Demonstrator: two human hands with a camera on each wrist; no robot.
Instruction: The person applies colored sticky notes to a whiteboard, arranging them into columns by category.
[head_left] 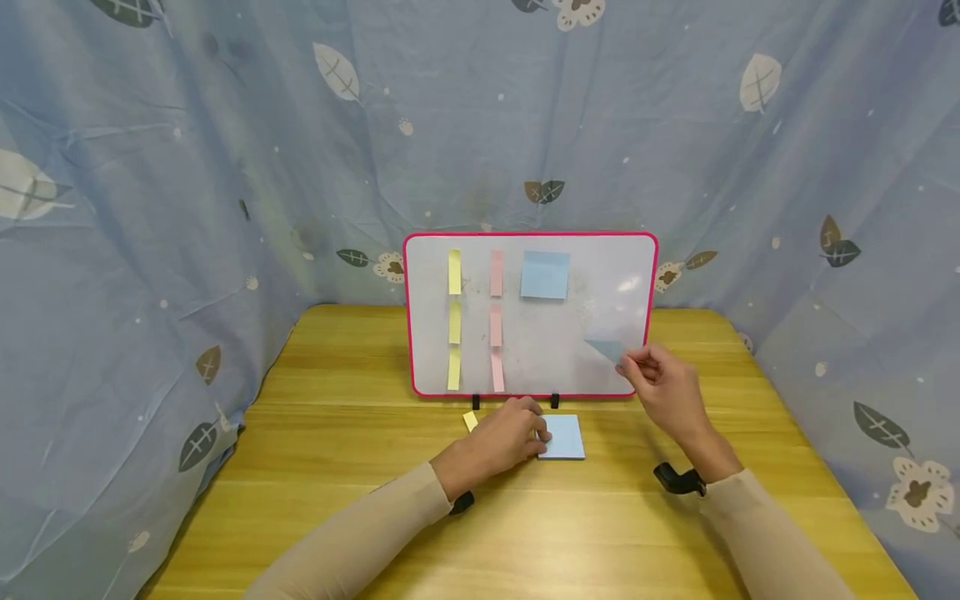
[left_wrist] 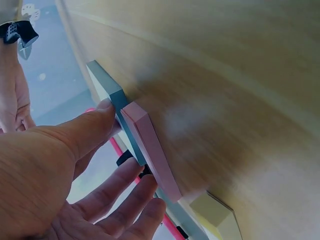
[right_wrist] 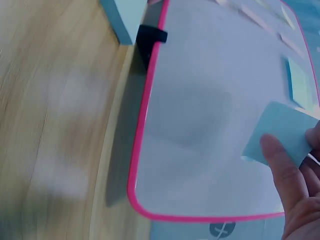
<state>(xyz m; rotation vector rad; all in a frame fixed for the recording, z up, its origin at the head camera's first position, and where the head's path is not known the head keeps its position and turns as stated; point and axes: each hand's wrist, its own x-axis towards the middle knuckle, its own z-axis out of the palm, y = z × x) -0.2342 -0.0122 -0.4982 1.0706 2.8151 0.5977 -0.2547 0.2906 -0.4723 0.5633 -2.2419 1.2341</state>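
Note:
My right hand (head_left: 667, 387) pinches a single blue sticky note (right_wrist: 280, 131) between thumb and fingers, in front of the right side of a whiteboard (head_left: 555, 350). On the table, my left hand (head_left: 504, 437) holds the left side of a blue sticky note pad (head_left: 564, 437), thumb at one edge and fingertips at another. Beside that pad, in the left wrist view, lies a pink sticky note pad (left_wrist: 152, 150), mostly hidden by the hand in the head view. A blue sticky note (head_left: 545, 275) is stuck at the board's upper middle.
Narrow yellow strips (head_left: 454, 272) and pink strips (head_left: 496, 325) form two columns on the board's left half. Black feet (head_left: 555, 401) support the pink-rimmed board on the wooden table (head_left: 337, 358). A yellow pad (head_left: 470, 421) lies left of the left hand. Patterned curtains (head_left: 480, 125) surround the table.

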